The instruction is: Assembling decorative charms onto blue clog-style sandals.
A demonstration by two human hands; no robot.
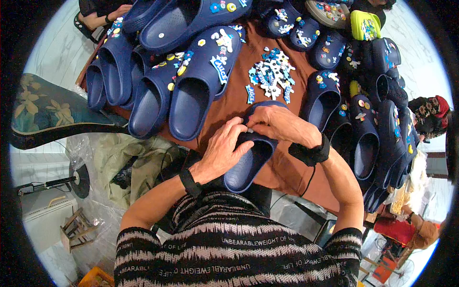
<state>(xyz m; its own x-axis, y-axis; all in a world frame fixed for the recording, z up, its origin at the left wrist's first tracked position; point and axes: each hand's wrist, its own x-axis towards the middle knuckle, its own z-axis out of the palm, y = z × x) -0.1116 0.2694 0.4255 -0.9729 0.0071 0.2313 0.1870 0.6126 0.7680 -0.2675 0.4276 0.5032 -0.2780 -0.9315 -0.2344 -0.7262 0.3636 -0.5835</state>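
A navy clog (241, 173) lies before me at the table's near edge, its open heel toward my body. My left hand (221, 149) grips the clog's left side, thumb over the foot opening and fingers on the upper. From the right, my right hand (283, 124) reaches over the toe, its fingers pinched round a small white shoe charm (250, 130) against the upper. The fingers cover most of this charm and the toe. Just beyond the toe, a pile of white, blue and black shoe charms (271, 71) rests on the brown cloth (239, 103).
Large navy clogs with charms (193, 103) crowd the left side of the table. More navy clogs (322, 103) are stacked on the right, near a lime-green clog (366, 25). A floral-backed chair (52, 112) stands at left. Another person's arm (98, 20) shows at the far left.
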